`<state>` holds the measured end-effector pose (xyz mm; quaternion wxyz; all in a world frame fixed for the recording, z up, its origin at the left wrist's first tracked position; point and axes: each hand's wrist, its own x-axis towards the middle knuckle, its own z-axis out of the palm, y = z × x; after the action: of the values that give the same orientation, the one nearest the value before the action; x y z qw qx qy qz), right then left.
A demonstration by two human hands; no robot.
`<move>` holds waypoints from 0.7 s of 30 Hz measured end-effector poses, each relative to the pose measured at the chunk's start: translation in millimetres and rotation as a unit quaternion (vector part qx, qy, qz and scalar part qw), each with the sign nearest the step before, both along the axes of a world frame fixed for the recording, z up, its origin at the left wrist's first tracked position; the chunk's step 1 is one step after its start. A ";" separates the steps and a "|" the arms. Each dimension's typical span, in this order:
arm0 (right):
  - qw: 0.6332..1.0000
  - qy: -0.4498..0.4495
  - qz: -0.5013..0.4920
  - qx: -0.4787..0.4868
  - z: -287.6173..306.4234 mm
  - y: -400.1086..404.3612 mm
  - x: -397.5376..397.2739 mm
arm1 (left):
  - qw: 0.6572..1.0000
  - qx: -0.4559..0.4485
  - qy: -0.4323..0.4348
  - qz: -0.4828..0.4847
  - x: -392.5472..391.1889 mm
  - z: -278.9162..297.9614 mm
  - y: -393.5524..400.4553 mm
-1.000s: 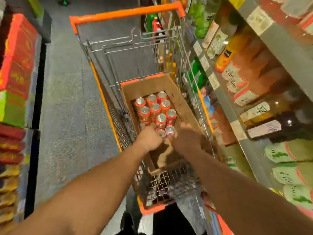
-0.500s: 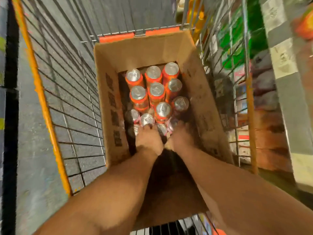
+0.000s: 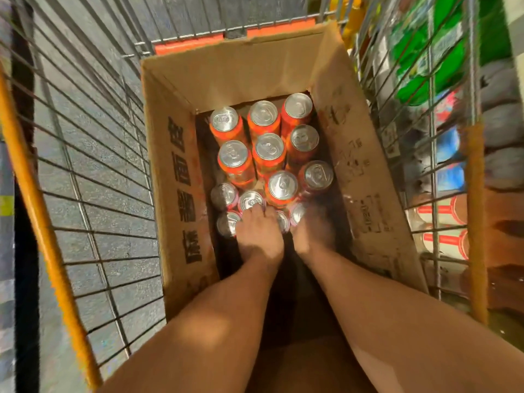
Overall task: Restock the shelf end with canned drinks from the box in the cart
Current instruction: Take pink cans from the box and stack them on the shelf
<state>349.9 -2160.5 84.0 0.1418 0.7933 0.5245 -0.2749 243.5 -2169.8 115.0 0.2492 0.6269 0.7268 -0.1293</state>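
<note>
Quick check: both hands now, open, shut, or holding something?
Left hand: fingers curled over a can in the box.
Right hand: blurred, down among cans; cannot tell.

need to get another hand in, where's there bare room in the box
Free: the dark near end of the box behind both wrists. Crowded: the far end, cans packed tight; left hand and right hand are on the nearest cans.

Two bare forearms enter from the near edge, with no sleeve, watch, band or glove on either. The left hand [image 3: 259,236] shows its back and knuckles plainly, without rings. The right hand [image 3: 313,232] is blurred and partly shadowed, so its fingers cannot be made out.
</note>
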 end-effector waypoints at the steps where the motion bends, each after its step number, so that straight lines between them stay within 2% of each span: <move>1: 1.000 -0.004 -0.007 0.002 1.6 0.3 -0.5 | 1.000 0.003 -0.001 -0.001 0.0 0.6 -0.7; 6: 1.000 -0.012 0.005 0.012 17.4 -4.9 2.8 | 1.000 0.007 -0.009 -0.010 4.9 10.4 -11.2; 9: 0.999 0.029 -0.002 0.046 41.5 -11.2 9.4 | 1.000 0.013 -0.015 -0.023 6.5 27.7 -14.2; 13: 0.998 -0.006 -0.007 0.056 82.0 -18.5 -3.1 | 0.999 0.027 -0.041 0.000 3.0 59.3 -14.0; 15: 0.996 0.011 -0.053 0.076 103.4 -20.9 -9.9 | 0.997 0.031 -0.072 0.022 -2.6 78.3 -12.3; 18: 0.992 -0.003 -0.047 0.116 136.1 -33.6 -21.5 | 0.983 0.060 -0.157 0.066 -14.9 108.9 -15.2; 21: 0.984 0.024 -0.095 0.146 172.3 -51.4 -36.4 | 0.973 0.079 -0.204 0.078 -33.7 141.7 -18.9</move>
<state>313.5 -2211.9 256.2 -0.0145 0.8448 0.4845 -0.2267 209.7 -2188.8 256.7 0.3512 0.5994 0.7150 0.0790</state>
